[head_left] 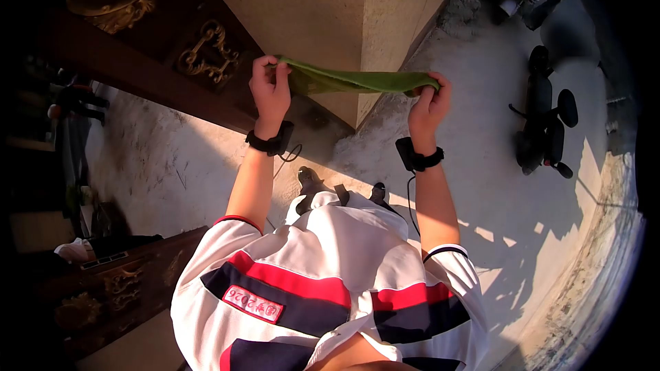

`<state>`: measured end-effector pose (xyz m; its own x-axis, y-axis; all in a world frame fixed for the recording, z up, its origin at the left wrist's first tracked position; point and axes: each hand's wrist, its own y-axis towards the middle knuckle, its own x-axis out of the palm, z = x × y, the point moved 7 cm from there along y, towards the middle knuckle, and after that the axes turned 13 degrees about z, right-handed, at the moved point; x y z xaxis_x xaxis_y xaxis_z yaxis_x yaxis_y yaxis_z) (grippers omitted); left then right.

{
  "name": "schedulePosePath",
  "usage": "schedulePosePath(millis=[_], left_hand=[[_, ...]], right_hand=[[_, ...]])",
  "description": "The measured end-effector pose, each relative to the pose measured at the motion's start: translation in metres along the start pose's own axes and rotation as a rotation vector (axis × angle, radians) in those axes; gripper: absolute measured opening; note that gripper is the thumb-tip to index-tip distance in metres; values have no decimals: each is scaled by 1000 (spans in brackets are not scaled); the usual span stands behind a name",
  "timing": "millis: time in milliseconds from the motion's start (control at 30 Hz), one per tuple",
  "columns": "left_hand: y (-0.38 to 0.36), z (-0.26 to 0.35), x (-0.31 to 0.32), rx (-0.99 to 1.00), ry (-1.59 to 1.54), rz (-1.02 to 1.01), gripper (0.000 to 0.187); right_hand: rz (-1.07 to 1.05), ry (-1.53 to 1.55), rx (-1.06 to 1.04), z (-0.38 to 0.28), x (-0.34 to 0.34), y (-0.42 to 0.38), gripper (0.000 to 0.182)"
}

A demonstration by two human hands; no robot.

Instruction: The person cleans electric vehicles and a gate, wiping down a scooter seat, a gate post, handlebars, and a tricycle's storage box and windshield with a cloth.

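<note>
A green cloth [357,82] is stretched nearly level between my two hands, out in front of me. One end of it is pinched in my left hand [270,89], fingers closed on its corner. The other end is in my right hand [431,104], with the thumb and fingers pressed together on it. Between the hands the cloth sags a little, and its lower part looks darker. Both wrists wear a black band with a small box and a thin cable.
Behind the cloth a beige wall corner [363,27] juts out. Dark doors with gold ornaments [208,51] stand at the left. On the right is a dark scooter [540,120] on the concrete ground. Another person [79,101] is at the far left.
</note>
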<state>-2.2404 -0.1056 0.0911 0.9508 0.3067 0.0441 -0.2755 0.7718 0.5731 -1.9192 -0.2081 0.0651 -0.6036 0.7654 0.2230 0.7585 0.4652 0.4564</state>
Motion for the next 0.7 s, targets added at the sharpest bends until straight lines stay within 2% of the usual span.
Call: schedulePosePath(millis=[167,200,300,400,533,600,700], left_hand=[[-27,21,44,30,49,-12,12],[-29,31,51,99,119,-20,12],[-25,50,70,129,76,54,14],[-19,56,84,199,147,31,15],[-8,63,97,206,78,22,13],[2,64,102,209,29,-25,16],[19,62,115,184,175,41,25]], right_hand=[[41,-28,29,11,-55,28,18],[49,-19,41,14,-61,33,18],[22,-33,84,25,-70,36,18],[39,19,112,31,-70,37,18],[3,-47,90,24,-64,46,21],[10,-61,55,17,-54,54,21],[-3,-40,19,15,-40,63,18]])
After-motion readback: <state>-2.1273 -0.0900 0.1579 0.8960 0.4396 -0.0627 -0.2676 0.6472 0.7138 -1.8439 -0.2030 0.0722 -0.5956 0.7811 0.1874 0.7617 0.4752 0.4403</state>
